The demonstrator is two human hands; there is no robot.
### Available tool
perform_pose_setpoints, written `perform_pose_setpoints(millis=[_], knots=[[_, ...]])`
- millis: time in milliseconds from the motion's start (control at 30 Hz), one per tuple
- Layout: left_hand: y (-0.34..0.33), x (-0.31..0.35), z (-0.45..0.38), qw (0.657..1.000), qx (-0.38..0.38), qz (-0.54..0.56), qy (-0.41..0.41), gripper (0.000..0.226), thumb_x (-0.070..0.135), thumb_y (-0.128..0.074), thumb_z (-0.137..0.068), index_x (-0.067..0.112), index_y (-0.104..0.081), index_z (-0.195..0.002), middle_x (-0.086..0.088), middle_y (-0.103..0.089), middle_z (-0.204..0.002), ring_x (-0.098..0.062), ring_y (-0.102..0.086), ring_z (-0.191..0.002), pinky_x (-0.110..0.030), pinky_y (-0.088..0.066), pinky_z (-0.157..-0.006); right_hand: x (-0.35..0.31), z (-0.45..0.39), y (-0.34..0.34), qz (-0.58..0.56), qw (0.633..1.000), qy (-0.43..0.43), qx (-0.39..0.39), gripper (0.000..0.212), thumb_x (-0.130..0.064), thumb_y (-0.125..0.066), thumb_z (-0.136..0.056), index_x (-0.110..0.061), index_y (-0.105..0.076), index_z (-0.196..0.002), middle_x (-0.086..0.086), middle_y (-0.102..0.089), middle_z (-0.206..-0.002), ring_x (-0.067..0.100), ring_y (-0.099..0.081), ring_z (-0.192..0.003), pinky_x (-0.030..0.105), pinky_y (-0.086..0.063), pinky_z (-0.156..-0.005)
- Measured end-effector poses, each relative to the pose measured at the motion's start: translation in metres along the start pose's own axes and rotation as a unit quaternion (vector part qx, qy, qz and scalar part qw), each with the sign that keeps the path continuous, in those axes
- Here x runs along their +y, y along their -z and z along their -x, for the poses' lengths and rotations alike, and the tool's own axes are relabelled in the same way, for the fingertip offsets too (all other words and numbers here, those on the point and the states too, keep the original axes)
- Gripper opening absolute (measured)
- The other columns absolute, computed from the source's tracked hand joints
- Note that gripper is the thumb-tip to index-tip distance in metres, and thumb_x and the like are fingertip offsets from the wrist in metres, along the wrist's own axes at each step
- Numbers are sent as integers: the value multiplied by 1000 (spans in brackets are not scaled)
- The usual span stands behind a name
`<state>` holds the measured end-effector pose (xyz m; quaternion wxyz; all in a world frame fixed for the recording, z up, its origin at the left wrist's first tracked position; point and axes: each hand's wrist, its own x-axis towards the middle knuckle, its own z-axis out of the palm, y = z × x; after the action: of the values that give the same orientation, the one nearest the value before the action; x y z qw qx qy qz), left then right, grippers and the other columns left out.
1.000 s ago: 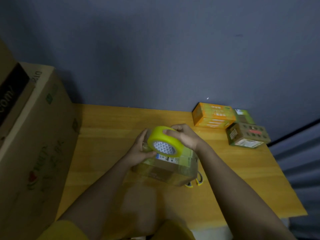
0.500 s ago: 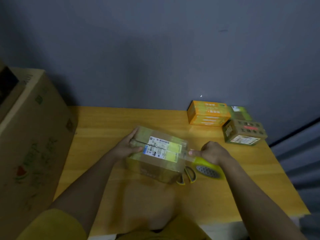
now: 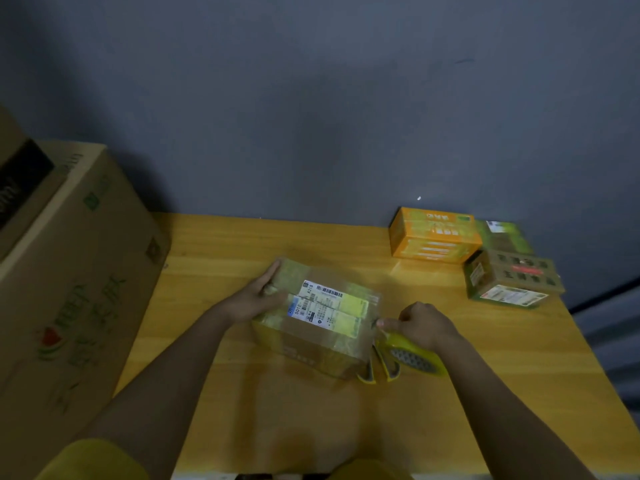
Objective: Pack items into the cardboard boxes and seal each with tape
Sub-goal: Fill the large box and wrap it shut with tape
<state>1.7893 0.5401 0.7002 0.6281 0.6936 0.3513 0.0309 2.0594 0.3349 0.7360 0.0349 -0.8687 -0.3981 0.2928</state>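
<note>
Fingers (image 3: 268, 284) of the left hand (image 3: 254, 299) lie flat, steadying the small taped cardboard box (image 3: 318, 320); the right hand (image 3: 420, 325) grips the yellow tape roll (image 3: 410, 353), keeping tape taut.

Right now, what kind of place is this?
Probably a small home or shop packing corner: a wooden table against a bare wall, a labelled parcel being taped with a tape roll, and a big carton beside it.
</note>
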Motion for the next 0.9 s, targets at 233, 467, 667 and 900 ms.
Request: perform_pose_setpoints(millis=[233,467,667,900], knots=[[-39,5,-18,908,309,-273,75,52,53,-31,-98,23,-32,-139,-12,-30,-149,-33,-36,-131,-48,-31,-106,14,-14,-22,-74,997,31,14,73,-73,-59,-74,0,-64,-69,12,-55,-61,24,-57,-59,35,-34,-54],[-54,15,-26,818,266,-486,156,58,40,-4,-103,13,14,-151,-6,16,-160,-26,17,-147,-52,12,-115,20,-15,-36,-123,991,55,21,46,-62,-62,-81,-25,-53,-56,-4,-48,-52,9,-49,-54,31,-33,-53],[-138,28,-28,859,212,-463,42,63,46,-3,-97,18,4,-153,-12,12,-160,-38,16,-145,-60,12,-113,21,-17,-39,-146,988,50,17,49,-61,-62,-82,-26,-46,-53,-5,-41,-52,11,-46,-54,31,-30,-51],[-155,50,-19,808,-53,-580,-87,112,89,-36,-69,36,26,-146,11,37,-150,-31,41,-134,-68,23,-102,28,-12,-42,-169,985,14,22,51,-74,-59,-74,-24,-66,-70,-6,-58,-65,16,-60,-71,30,-42,-61]])
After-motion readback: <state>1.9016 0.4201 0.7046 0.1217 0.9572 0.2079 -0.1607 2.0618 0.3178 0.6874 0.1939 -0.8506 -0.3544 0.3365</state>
